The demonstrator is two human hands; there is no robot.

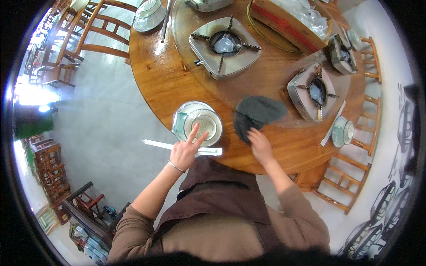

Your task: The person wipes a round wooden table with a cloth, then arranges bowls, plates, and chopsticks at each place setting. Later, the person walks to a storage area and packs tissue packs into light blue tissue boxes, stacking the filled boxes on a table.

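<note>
My left hand point(185, 151) has its fingers spread over a plastic-wrapped stack of bowl and plate point(215, 114) at the table's near edge. Beneath that hand lies a long white paper-wrapped packet point(156, 144), jutting past the edge of the table. My right hand point(261, 146) is on the near end of a dark grey cloth point(261, 109), which lies crumpled on the round wooden table point(159, 89). Its fingertips press on or grip the cloth; which one is not plain.
Portable gas stoves point(219, 68) stand on the glass turntable beside a cardboard box point(283, 25) of clear plastic. Another wrapped tableware set point(339, 131) sits right, one more point(149, 16) far left. Wooden chairs point(106, 48) surround the table.
</note>
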